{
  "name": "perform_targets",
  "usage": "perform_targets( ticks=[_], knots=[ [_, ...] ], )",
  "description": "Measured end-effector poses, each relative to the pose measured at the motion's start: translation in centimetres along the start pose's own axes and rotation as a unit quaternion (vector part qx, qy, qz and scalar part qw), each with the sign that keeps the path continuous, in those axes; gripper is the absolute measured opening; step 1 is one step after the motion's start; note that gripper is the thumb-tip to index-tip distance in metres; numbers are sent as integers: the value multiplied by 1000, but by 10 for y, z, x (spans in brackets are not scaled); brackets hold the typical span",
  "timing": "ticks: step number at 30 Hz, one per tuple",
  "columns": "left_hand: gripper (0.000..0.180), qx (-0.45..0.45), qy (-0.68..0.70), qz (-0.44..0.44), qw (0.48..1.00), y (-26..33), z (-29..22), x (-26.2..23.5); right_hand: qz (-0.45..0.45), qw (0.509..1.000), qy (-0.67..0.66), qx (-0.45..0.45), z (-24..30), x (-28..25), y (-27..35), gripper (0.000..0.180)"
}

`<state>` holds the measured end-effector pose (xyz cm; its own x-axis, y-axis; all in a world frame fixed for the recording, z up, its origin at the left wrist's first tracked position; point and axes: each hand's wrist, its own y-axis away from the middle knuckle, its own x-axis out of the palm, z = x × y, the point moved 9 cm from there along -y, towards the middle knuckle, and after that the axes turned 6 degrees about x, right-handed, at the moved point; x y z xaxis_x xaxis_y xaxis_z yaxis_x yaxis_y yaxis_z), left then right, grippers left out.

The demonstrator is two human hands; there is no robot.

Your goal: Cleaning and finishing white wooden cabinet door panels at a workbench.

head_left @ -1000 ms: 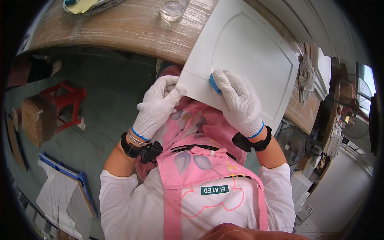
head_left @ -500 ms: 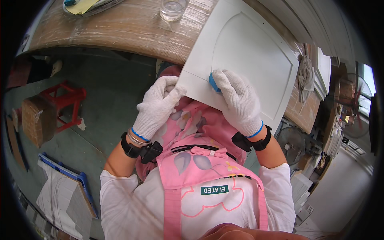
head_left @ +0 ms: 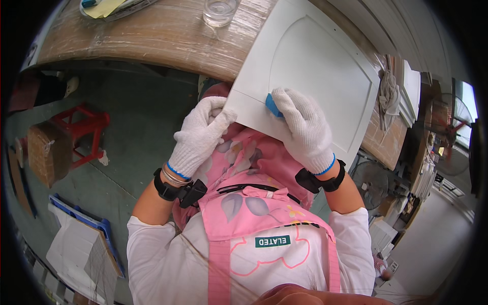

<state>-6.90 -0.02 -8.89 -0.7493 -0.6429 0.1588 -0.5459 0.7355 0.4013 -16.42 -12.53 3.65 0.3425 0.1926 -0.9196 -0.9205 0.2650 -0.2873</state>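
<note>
A white panel with a raised frame and an arched inner edge (head_left: 320,66) lies partly on the table and juts out toward my lap. My left hand (head_left: 201,132), in a white knitted glove, grips the panel's near left corner between thumb and fingers. My right hand (head_left: 306,124), gloved the same way, is closed on a small blue block (head_left: 273,105), which looks like a sanding block. The block rests on the panel's frame near its front edge; my fingers hide part of it.
The table (head_left: 152,38) is brown and plastic-wrapped. A clear glass of water (head_left: 219,12) stands left of the panel. A grey rag (head_left: 389,94) hangs at right. On the floor at left are a red stool (head_left: 89,127) and a cardboard-coloured box (head_left: 48,152). A fan (head_left: 371,183) stands at lower right.
My right hand and the blue block have shifted very slightly on the panel, and more of the block's face shows. My left hand and the panel stay put.
</note>
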Motion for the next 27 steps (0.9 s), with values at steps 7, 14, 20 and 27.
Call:
perform_targets(
  ticks=[7, 14, 20, 27],
  knots=[
    [43, 3, -3, -9, 1000, 0, 0, -1, 7, 999, -33, -12, -3, 0, 2, 56],
    [45, -6, -4, 1, 1000, 0, 2, -1, -17, 999, -46, -1, -9, -2, -4, 56],
    [46, -5, -17, -5, 1000, 1, 0, -1, 11, 999, -51, -2, -11, 4, -8, 54],
    [46, -9, -20, -7, 1000, 1, 1, -2, -12, 999, -45, -25, -15, -5, -13, 51]
  ],
)
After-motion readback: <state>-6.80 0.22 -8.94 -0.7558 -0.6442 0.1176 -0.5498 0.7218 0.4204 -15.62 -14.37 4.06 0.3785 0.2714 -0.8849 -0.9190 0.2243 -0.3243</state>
